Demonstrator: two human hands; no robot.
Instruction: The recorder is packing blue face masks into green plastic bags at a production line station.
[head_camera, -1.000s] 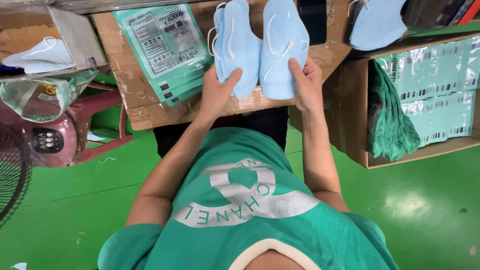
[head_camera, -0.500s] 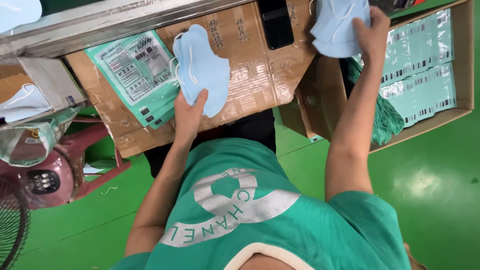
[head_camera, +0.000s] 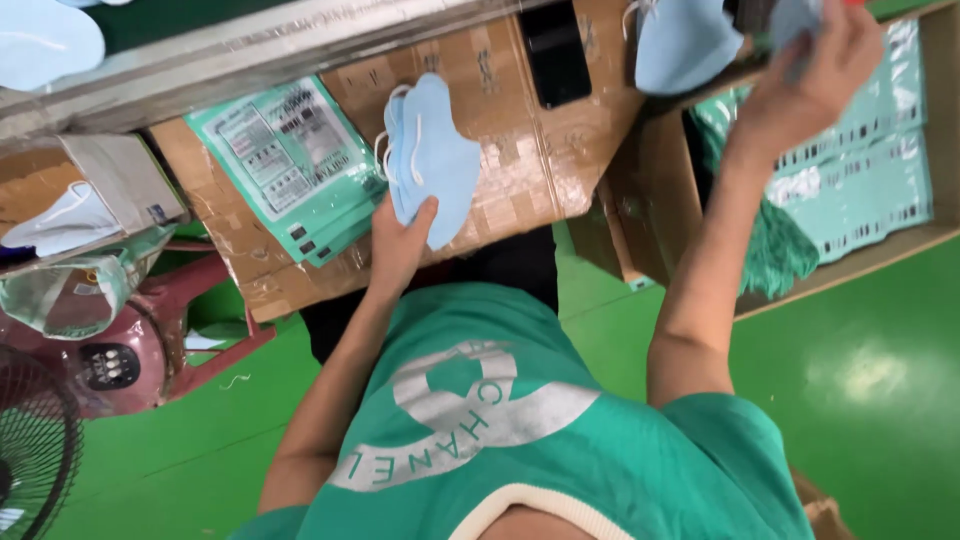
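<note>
My left hand (head_camera: 400, 245) grips a small stack of light blue face masks (head_camera: 430, 160) with white ear loops, held over the taped cardboard worktop (head_camera: 520, 180). My right hand (head_camera: 800, 85) is raised at the upper right, its fingers closed on a light blue mask piece (head_camera: 795, 22) near the frame's top edge. Another light blue mask (head_camera: 685, 45) lies just to the left of that hand. A stack of green printed pouches (head_camera: 285, 165) lies left of the masks in my left hand.
A cardboard box (head_camera: 900, 240) at the right holds green pouches (head_camera: 860, 190). A dark phone (head_camera: 555, 50) lies on the worktop. At the left are a small carton (head_camera: 120, 180), a white mask (head_camera: 70, 225), a fan (head_camera: 30, 450), a pink appliance (head_camera: 130, 360). The floor (head_camera: 860, 400) is green.
My hands went from holding two mask stacks side by side to apart: the right hand rose to the upper right, the left hand stayed low with its stack.
</note>
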